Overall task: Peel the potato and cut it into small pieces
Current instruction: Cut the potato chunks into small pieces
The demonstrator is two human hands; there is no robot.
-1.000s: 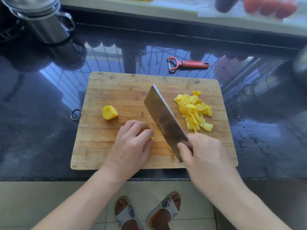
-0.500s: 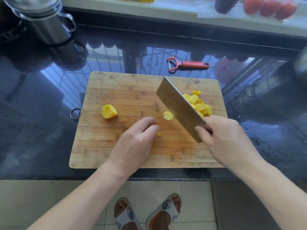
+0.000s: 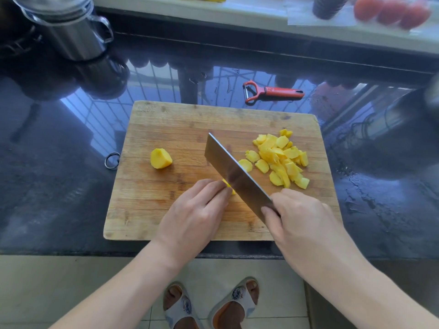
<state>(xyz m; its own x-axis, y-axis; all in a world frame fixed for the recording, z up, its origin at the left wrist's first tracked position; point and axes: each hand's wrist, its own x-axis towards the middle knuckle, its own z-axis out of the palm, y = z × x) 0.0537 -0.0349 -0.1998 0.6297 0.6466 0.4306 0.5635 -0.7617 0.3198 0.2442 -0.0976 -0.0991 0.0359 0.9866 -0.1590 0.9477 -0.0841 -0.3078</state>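
A wooden cutting board (image 3: 166,129) lies on the dark counter. My right hand (image 3: 301,222) grips the handle of a broad cleaver (image 3: 234,174), whose blade slants across the board's middle. My left hand (image 3: 197,214) holds down a small yellow potato piece (image 3: 228,185), mostly hidden under its curled fingertips, right against the blade. A peeled potato chunk (image 3: 161,158) sits alone on the board's left. A pile of cut potato pieces (image 3: 279,157) lies to the right of the blade.
A red peeler (image 3: 273,91) lies on the counter behind the board. A steel pot (image 3: 69,27) stands at the back left. Tomatoes (image 3: 392,11) and a dark jar (image 3: 330,4) sit on the sill. A dark pan (image 3: 403,119) is at the right.
The cleaver swept a cut piece right to the pile, then came back left and now stands against the piece under my left fingers.
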